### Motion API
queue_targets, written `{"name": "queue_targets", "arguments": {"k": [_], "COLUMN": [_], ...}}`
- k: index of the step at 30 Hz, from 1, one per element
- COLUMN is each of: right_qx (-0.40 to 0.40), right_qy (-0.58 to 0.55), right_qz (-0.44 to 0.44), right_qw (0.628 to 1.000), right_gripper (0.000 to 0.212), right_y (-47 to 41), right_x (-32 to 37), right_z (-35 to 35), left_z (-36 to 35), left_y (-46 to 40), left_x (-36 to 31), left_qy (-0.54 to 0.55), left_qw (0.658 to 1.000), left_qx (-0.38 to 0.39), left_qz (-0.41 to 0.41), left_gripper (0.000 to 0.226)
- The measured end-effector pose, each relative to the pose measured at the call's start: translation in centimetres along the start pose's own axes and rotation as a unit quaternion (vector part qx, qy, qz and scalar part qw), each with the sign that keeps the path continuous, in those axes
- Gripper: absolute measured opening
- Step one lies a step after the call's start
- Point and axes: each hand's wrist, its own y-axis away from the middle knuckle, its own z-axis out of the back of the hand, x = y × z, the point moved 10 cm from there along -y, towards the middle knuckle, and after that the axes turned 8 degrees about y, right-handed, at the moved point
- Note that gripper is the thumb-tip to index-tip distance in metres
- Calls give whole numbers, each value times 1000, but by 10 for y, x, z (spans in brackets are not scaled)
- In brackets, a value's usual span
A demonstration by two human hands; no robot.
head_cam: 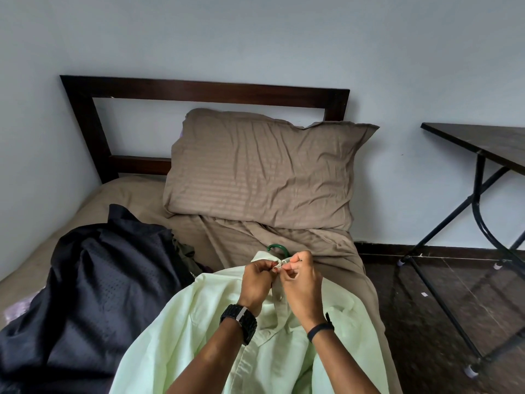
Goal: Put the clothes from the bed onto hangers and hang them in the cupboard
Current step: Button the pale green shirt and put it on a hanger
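Shirt [199, 322] spread on the near part of the bed [119, 200], hanger [277, 248] hook at its far end, both hands at its collar, jacket [93, 294] to its left, pillow [261, 172] beyond against the headboard [199, 89], table [483, 143] at right.

The single head camera looks forward and down from above the bed [255, 240], close over the two hands [279, 282] at the lower centre, with the headboard [199, 91] and wall ahead, a table [483, 143] at the right edge, and wide-angle bending at the borders.
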Motion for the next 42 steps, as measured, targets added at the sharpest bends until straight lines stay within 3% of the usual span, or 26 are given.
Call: {"name": "queue_targets", "arguments": {"k": [5,11,19,23,26,29,32,36,42], "right_qx": [-27,-39,-38,-46,-51,-56,-32,43,70], "right_qy": [7,-10,36,113,158,122,47,-47,-12], "right_qz": [-8,23,62,107,143,130,78,-2,-1], "right_qw": [1000,999,997,987,976,982,995,998,997], "right_gripper": [27,31,31,16,10,19,29,26,25], "right_y": [0,3,8,11,13,9,1,-12,-16], "right_x": [3,7,19,34,43,37,25,8,-10], "right_z": [-1,2,-1,-3,-4,2,4,-4,1], "left_z": [4,4,13,10,9,6,1,-13,-20], "left_y": [0,0,-3,-4,-4,-4,0,9,12], "left_x": [0,-2,2,3,1,3,9,21,10], "left_qy": [-38,14,-13,-34,-51,-13,93,239,212], "left_qw": [999,999,995,992,993,997,994,964,971], "left_qx": [-28,-39,-102,-115,-102,-69,-45,6,59], "left_qz": [-8,7,-10,-29,-41,-30,20,119,90], "left_gripper": [30,28,33,55,61,44,26,27,26]}}
